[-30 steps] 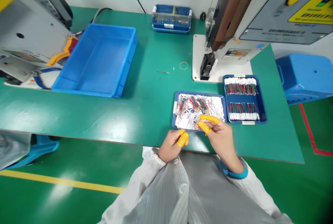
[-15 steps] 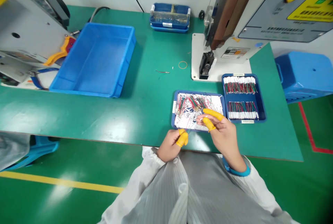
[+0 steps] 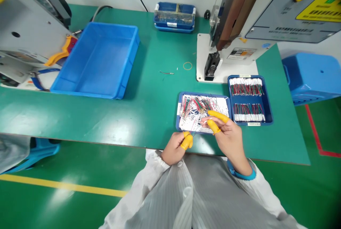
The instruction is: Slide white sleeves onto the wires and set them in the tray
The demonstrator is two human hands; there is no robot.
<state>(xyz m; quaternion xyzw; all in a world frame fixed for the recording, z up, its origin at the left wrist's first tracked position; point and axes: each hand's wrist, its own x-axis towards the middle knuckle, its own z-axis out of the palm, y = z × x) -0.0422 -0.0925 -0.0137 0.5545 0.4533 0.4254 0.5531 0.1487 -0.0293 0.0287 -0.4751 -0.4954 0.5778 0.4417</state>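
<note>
My left hand (image 3: 178,146), with yellow finger cots on thumb and forefinger, pinches a thin wire (image 3: 194,133) just in front of the near tray. My right hand (image 3: 225,129), also in yellow cots, is closed on a small white sleeve (image 3: 206,121) above that tray's near edge. Whether wire and sleeve touch is too small to tell. Below the hands lies a blue tray (image 3: 177,122) of loose white sleeves and red, green and black wires. Beside it on the right, a second blue tray (image 3: 245,100) holds two rows of wires with white ends.
A press machine (image 3: 229,58) stands behind the trays. A large blue bin (image 3: 98,62) lies left, beside another machine (image 3: 29,37). A stray wire (image 3: 166,73) and a rubber band (image 3: 187,66) rest mid-table. Stacked small trays (image 3: 174,25) stand at the back; a blue stool (image 3: 311,76) is right.
The right fingertips have shifted very slightly left toward the left hand. Otherwise both hands keep their place, and the view has moved a little.
</note>
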